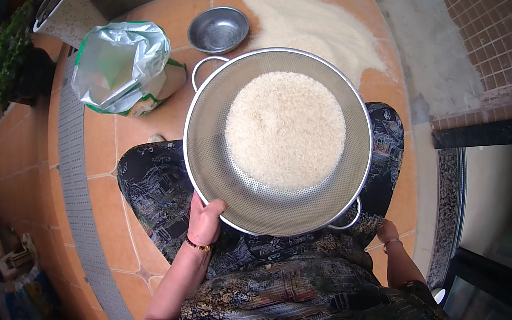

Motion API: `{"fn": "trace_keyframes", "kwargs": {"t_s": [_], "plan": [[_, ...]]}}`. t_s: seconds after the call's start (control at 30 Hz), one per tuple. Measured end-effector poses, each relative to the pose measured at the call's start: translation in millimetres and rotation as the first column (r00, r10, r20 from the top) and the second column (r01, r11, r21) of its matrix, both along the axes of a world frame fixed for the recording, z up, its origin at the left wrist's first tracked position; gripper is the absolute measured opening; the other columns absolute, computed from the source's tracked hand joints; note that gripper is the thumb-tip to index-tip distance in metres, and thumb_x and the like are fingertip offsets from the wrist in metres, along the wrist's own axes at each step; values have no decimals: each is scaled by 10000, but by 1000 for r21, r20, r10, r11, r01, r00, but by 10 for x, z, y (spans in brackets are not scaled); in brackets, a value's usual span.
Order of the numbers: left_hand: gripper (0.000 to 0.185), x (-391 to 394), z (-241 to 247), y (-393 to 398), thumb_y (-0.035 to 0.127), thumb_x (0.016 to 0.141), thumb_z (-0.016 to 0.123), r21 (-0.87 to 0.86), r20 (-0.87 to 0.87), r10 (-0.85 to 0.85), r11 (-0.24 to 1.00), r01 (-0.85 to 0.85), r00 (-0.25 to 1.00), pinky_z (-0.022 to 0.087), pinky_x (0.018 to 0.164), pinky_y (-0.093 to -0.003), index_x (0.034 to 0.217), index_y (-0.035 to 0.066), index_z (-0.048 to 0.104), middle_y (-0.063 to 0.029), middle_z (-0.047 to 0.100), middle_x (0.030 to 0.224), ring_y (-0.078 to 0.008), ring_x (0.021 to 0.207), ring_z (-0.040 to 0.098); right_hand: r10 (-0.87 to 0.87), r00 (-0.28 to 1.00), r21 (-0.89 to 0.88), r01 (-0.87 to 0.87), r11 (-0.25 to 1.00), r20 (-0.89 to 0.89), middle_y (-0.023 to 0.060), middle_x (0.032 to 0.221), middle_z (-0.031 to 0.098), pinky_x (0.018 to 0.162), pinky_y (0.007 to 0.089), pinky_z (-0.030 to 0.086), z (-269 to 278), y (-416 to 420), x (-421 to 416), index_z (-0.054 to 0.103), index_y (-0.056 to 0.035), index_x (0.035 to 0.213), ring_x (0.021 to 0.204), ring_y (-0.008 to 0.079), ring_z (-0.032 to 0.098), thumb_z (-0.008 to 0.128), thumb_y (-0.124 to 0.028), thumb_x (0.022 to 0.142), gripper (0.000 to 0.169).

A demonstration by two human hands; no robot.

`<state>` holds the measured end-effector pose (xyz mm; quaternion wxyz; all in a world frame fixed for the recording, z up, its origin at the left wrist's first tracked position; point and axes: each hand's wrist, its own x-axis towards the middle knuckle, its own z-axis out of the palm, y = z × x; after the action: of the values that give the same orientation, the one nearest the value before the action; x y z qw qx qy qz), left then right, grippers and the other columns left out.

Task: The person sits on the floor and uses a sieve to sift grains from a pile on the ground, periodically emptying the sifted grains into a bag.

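My left hand (206, 218) grips the lower left rim of a round perforated metal colander (207, 153), thumb over the edge. A round heap of white rice (287, 130) lies in the colander, which is over my lap. It has two wire loop handles, and neither is held. My right hand (388, 233) is beside my right thigh, away from the colander; its fingers are partly hidden by the patterned trousers, so what it touches cannot be seen. Beyond the colander, more pale grain (320, 25) is spread on the tiled floor.
A metal bowl (218, 30) sits on the floor beside the spread grain. To the left stands an opened plastic sack (123, 68), with a speckled planter (71, 15) behind it. A grey drain grating (78, 183) runs along the left; a low wall (431, 52) borders the right.
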<state>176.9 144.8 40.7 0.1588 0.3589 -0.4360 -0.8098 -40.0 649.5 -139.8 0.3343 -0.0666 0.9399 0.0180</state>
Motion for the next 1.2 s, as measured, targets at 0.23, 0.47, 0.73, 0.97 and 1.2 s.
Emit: {"fn": "trace_keyframes", "kwargs": {"t_s": [0.23,0.47,0.73,0.97,1.2], "plan": [[542,22,-58,14,-62,665,434,-26,16,7,1000,-6,1000,384,911,-312,1205,-56,391,-125,516,1114,-220,1007,511,-623,728,-925,-42,377,-287,26,711,585,576,210,429,2047,-1917,-1148,545,-29,791,618,74,525,470,-206,924,233],[564,12,-30,39,-41,668,456,-103,27,2,995,1,1000,378,920,-312,1225,-60,373,-124,512,1116,-216,1018,505,420,639,-505,-768,394,-644,224,1222,451,889,397,419,2602,-3678,-358,477,-41,1185,1132,340,446,591,-172,818,407],[565,25,-61,38,-30,684,467,-93,-5,-3,996,3,1000,373,920,-302,1240,-38,371,-110,512,1131,-202,1015,503,815,334,-256,-938,235,-474,180,1288,411,862,437,419,2160,-3977,378,564,-69,1091,1191,373,370,549,-188,794,320],[581,40,-62,61,-29,687,460,-123,-2,-2,992,2,1000,372,919,-299,1258,-38,350,-113,500,1145,-193,1027,488,843,426,-375,-878,297,-329,129,839,605,692,355,489,2188,-3659,-10,624,-48,916,801,300,592,509,-93,755,203],[579,15,-62,42,-45,679,457,-129,20,-1,992,4,1000,371,914,-289,1250,-33,360,-107,504,1133,-187,1007,490,474,668,-499,-744,445,-574,167,992,581,757,388,462,2370,-3898,-461,582,-29,1016,921,319,553,530,-142,827,226]]}}
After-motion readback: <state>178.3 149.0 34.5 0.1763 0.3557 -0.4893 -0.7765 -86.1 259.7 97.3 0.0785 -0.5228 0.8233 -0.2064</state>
